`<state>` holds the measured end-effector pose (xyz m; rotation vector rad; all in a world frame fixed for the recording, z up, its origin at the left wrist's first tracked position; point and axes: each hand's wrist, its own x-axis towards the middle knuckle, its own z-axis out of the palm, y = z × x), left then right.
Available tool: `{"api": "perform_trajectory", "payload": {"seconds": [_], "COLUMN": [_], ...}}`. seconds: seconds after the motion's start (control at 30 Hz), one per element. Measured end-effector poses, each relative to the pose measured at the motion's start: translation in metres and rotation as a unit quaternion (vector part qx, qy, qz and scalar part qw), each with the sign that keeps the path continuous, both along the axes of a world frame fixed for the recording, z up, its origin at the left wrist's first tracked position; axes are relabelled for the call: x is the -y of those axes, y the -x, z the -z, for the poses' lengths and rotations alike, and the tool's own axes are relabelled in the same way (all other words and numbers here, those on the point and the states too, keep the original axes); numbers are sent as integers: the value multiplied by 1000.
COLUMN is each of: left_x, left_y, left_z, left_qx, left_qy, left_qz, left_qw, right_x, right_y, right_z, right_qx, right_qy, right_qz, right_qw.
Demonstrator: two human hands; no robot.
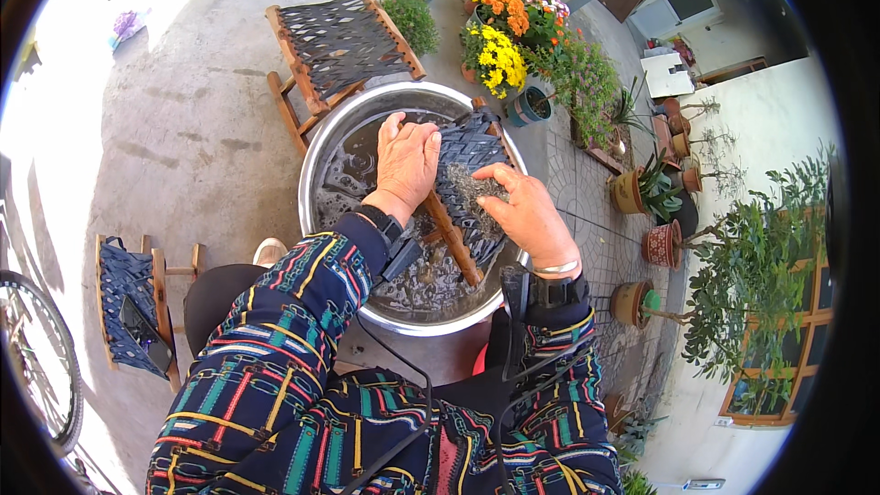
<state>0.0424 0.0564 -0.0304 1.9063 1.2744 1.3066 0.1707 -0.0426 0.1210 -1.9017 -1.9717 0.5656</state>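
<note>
Concrete floor (211, 110): carries the basin and two stools, pale and sunlit toward its left edge.
Metal basin (440, 325): round, shiny-rimmed, with dark, foamy water inside.
Far stool (344, 41): wooden frame, black woven seat, just beyond the basin's upper-left rim.
Potted flowers (500, 55): yellow, orange and pink, past the basin's upper-right rim.
Soaked stool (454, 238): tilted in the basin's right half, a wooden rail running down toward the near rim, dark woven seat facing up.
Left stool (128, 298): near the floor's left edge, bearing a dark phone (145, 335).
Right hand (536, 220): thumb and forefinger parted, fingertips at the scrubber; whether they pinch it, I cannot tell.
Left hand (405, 165): fingers bent, close together, over the soaked stool's left rail; grip hidden.
Scrubber (470, 191): grey, wiry, on the woven seat.
</note>
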Motion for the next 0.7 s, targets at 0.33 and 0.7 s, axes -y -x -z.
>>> {"api": "perform_trajectory", "payload": {"seconds": [0.33,0.7], "left_x": [2,-2], "left_y": [7,6], "left_z": [0,2], "left_qx": [6,-19], "left_qy": [-43,-56], "left_qz": [17,20], "left_qw": [999,998], "right_x": [-30,-47], "right_y": [-13,-26], "right_z": [52,65], "right_qx": [165,222], "right_qy": [-87,-33], "right_qz": [147,189], "right_qw": [971,956]}}
